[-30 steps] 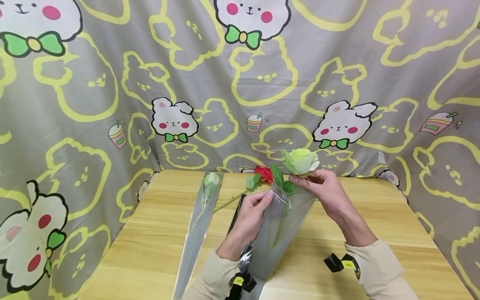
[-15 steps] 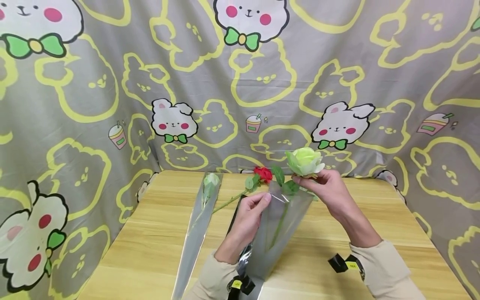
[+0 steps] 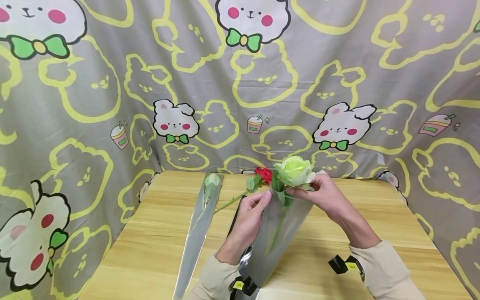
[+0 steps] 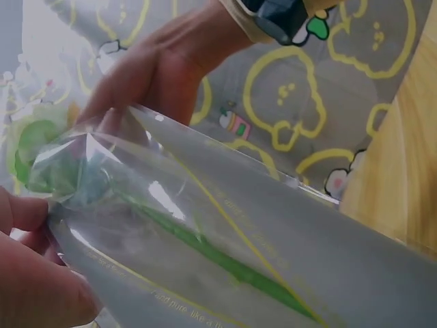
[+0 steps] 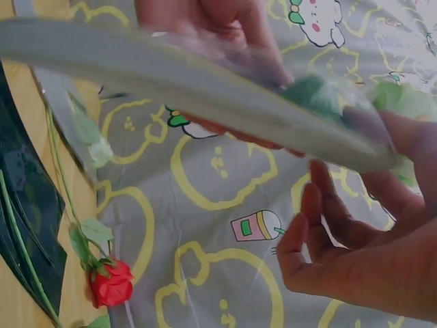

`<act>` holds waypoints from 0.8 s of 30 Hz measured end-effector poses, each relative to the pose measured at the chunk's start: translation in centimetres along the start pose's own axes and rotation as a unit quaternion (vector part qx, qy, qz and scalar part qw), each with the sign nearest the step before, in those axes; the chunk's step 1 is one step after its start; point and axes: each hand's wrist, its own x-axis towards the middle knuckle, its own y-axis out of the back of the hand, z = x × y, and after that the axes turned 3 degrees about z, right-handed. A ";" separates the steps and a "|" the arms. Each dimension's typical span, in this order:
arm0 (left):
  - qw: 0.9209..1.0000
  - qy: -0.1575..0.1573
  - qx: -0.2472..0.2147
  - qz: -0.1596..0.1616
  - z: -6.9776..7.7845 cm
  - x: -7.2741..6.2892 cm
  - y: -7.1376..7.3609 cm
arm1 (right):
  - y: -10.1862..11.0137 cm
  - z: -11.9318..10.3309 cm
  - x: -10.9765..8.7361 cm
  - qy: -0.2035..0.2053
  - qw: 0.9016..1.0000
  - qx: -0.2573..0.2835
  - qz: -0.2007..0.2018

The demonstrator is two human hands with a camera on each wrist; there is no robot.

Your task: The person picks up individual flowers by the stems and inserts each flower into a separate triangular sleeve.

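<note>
A pale green rose (image 3: 295, 171) stands with its bloom above the mouth of a clear, greyish flower sleeve (image 3: 266, 262). Its green stem (image 4: 225, 260) runs down inside the plastic. My left hand (image 3: 246, 221) pinches the sleeve's left rim between thumb and fingers. Just under the bloom, my right hand (image 3: 330, 198) holds the rose, thumb in front and fingers behind, right at the sleeve's rim. In the right wrist view the right hand's other fingers (image 5: 334, 219) are loosely curled, and the sleeve covers part of the bloom and leaves.
A second sleeve (image 3: 193, 246) with a whitish-green rose (image 3: 211, 181) inside lies to the left on the wooden table (image 3: 131, 246). Between the sleeves lies a red rose (image 3: 264, 175), its stem pointing left. Dark film (image 5: 24, 171) lies beside it. A patterned curtain (image 3: 210, 83) hangs behind.
My right hand first shifted the pale green rose slightly up and right, then brought it down and left, lower against the sleeve's mouth. The left hand has stayed at the rim.
</note>
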 end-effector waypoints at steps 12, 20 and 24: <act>0.999 -0.012 0.014 0.030 0.8 -0.1 -0.5 | 0.8 -0.3 0.1 -0.006 0.996 -0.029 -0.089; 1.000 0.003 -0.023 0.011 1.8 -0.1 -0.6 | 0.7 -0.8 -0.3 -0.015 0.998 0.038 -0.040; 1.000 0.000 -0.020 0.023 2.2 -0.1 -0.9 | 0.6 -1.1 -0.3 0.010 0.999 0.005 -0.048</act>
